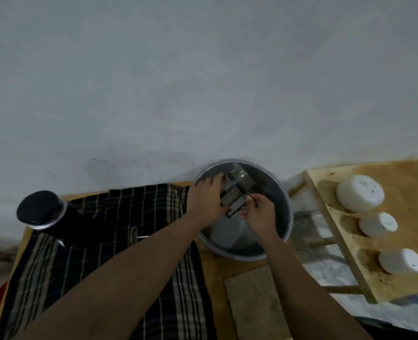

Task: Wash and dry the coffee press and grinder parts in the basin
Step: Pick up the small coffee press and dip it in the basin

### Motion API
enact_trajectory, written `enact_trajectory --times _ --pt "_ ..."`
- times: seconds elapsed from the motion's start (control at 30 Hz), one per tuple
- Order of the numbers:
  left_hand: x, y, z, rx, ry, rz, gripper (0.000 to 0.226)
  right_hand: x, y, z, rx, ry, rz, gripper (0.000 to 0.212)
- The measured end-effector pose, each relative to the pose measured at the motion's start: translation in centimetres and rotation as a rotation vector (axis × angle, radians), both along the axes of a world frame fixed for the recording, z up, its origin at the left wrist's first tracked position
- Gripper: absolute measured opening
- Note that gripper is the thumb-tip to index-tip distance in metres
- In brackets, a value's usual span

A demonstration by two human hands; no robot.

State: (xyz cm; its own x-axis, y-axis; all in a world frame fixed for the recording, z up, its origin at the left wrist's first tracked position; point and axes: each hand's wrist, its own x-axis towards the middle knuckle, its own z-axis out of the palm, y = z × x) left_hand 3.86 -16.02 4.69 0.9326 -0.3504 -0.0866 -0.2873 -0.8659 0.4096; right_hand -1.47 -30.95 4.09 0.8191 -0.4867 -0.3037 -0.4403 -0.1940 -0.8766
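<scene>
Over the basin (280,192) (grey metal) the left hand (204,201) grips the coffee press (236,192) and the right hand (259,215) pinches its near end.

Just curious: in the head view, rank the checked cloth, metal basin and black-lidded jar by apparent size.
Largest: checked cloth.
Then: metal basin.
Smallest: black-lidded jar.
They differ clearly, so nearness to the camera changes nothing.

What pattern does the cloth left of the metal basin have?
The dark cloth is plaid, pale stripes; head view.
</scene>
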Motion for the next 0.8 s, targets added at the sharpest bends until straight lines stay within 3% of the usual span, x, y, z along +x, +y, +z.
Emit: enact_trajectory --times 0.17,0.33,0.6,0.73,0.8 --pt "-0.5 -0.5 -2.1 0.126 0.146 -0.003 0.082 0.7 -3.0 -1.9 0.124 0.255 0.160 0.020" --pt "-0.2 -1.3 -3.2 0.296 0.164 -0.072 0.080 3.2 -6.4 -3.2 0.029 0.279 0.055 0.032" --pt "0.3 -2.1 -4.3 0.356 0.251 -0.084 0.081 6.0 -8.1 -4.6 0.261 0.441 -0.022 0.025" --pt "0.0 -2.2 -4.5 0.358 0.254 -0.078 0.074 6.9 -7.1 -3.8 0.384 0.423 0.179 0.025" --pt "0.0 -2.3 -4.6 0.361 0.246 -0.067 0.070 7.5 -6.8 -3.2 0.343 0.434 0.320 0.023"
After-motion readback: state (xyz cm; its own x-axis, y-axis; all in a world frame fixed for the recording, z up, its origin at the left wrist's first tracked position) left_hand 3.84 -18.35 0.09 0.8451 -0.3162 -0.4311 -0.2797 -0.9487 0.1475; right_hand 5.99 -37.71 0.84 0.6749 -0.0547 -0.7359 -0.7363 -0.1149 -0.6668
